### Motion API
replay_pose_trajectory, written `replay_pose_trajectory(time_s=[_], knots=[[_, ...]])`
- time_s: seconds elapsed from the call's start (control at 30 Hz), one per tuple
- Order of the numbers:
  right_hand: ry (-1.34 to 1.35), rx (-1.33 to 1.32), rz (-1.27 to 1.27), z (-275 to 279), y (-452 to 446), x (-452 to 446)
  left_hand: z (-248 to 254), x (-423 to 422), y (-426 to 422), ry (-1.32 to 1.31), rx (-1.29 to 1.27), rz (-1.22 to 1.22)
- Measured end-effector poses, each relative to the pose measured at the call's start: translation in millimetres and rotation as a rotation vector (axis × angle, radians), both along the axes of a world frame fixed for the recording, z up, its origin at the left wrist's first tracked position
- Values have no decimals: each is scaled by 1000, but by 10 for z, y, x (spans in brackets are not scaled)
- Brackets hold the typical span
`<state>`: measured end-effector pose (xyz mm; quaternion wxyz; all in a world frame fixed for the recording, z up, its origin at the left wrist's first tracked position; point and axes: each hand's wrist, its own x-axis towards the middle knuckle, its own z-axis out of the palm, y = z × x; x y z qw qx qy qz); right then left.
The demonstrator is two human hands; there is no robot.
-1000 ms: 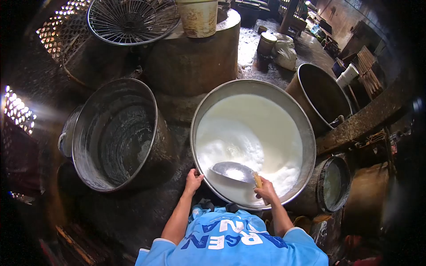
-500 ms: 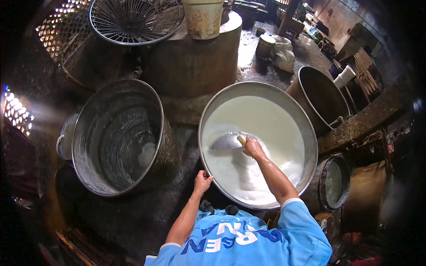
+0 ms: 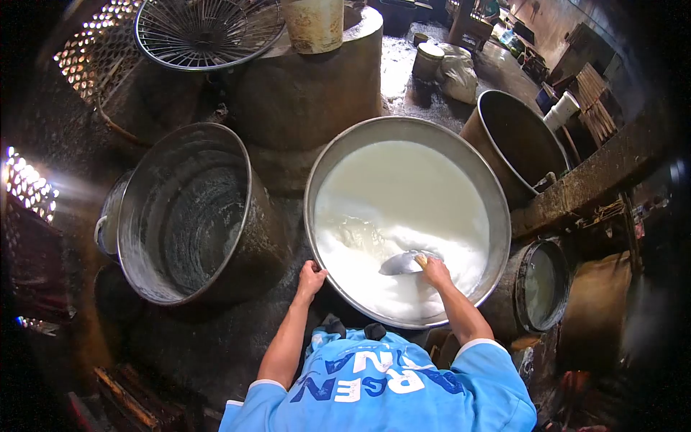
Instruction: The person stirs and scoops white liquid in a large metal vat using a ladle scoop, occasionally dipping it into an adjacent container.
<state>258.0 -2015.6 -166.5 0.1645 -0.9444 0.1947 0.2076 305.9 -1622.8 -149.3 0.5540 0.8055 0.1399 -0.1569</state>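
A large round metal pot (image 3: 409, 129) stands in front of me, holding milky white liquid (image 3: 403, 183). White foam (image 3: 360, 279) gathers along its near side. My right hand (image 3: 434, 271) is closed around the short yellowish handle of a metal scoop (image 3: 399, 264). The scoop's bowl lies partly sunk in the foam, near the pot's closest edge. My left hand (image 3: 311, 281) grips the pot's rim at the near left, fingers folded over the edge.
Left of the pot, a deep metal vat (image 3: 248, 194) leans toward me with whitish residue inside. Behind stand a round stove-like block (image 3: 317, 93), a wire rack (image 3: 209, 32) and a stained bucket (image 3: 315, 27). On the right are another vat (image 3: 479, 137) and a smaller drum (image 3: 529, 288).
My right hand has drawn the scoop from the middle of the liquid toward me and slightly right, into the foam. My left hand stays on the rim. The view has shifted a little.
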Motion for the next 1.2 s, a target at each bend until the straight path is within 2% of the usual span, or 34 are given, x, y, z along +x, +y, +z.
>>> replay_pose_trajectory(time_s=[0.17,0.27,0.33,0.43,0.47,0.5,0.57,0.67,0.77,0.87,0.97,1.13,1.2], knots=[[-26,-32,38,140,-612,-598,22,-38,-70,-6,-18,55],[-13,-18,12,514,-946,-826,35,-40,-93,5,-23,87],[-113,41,66,709,-1284,-959,-56,-26,-79,5,5,84],[-112,91,71,1401,-1569,-925,-43,-50,-125,5,15,113],[-146,112,66,1420,-1762,-899,-6,-72,-164,-31,34,124],[-105,178,-8,1857,-1707,-814,-6,-71,-190,-30,52,138],[-246,258,56,1946,-1982,-694,-14,-71,-196,-24,91,165],[-450,50,-77,1740,-2049,-365,93,-50,-211,11,88,159],[-608,-33,-178,884,-2193,20,-113,-23,-124,-2,37,140],[-506,133,-217,113,-2334,195,-16,-68,-205,-2,72,163],[-450,264,-220,-94,-2037,122,-12,-45,-222,-13,106,161],[-294,431,-310,-86,-1245,-137,-30,-31,-142,28,15,117],[-256,455,-313,-113,-986,-238,120,-44,-181,54,26,95]])
